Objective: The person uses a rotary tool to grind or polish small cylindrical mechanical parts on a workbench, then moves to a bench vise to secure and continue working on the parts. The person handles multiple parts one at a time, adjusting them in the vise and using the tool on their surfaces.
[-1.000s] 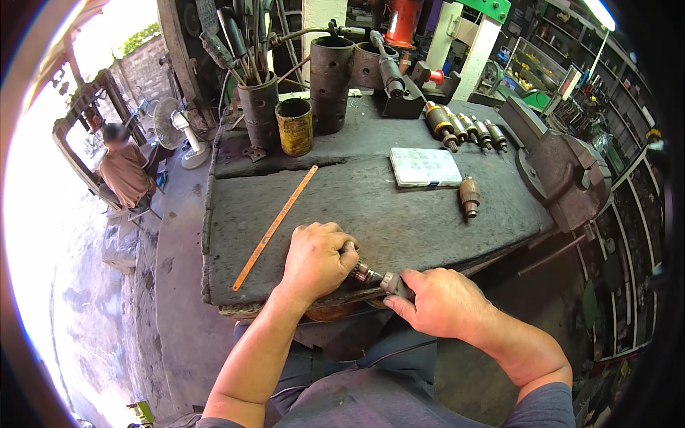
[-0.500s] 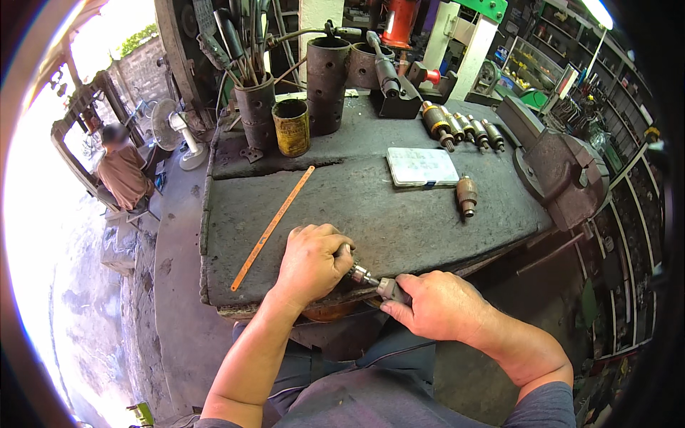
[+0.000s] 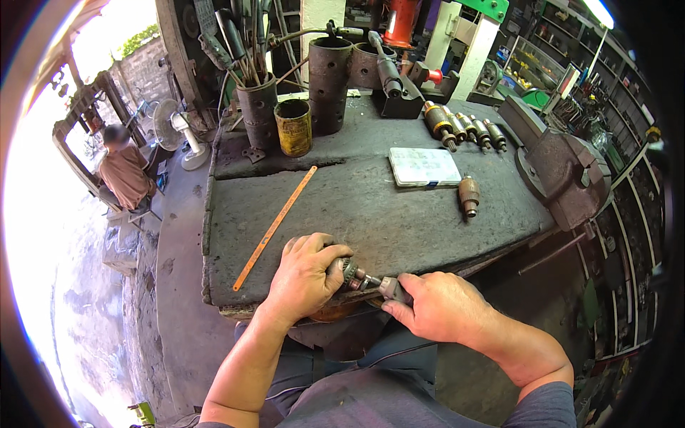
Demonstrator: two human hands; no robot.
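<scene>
My left hand is wrapped round a motor armature at the bench's front edge. Its toothed metal end and thin shaft stick out to the right of my fingers; the rest is hidden in my palm. From the other side, my right hand is closed on a grey block-like piece, thumb along it, and that piece meets the shaft's end. What kind of piece it is I cannot make out. Left of my hands, an orange hacksaw blade lies slanted on the workbench.
A clear plastic case and a brown armature lie right of centre, with several armatures behind. A bench vise stands at the right. Metal tubes and a yellow can stand at the back. A person sits far left.
My left hand has shifted slightly down and left and turned, showing more of the armature's toothed end. My right hand has barely moved.
</scene>
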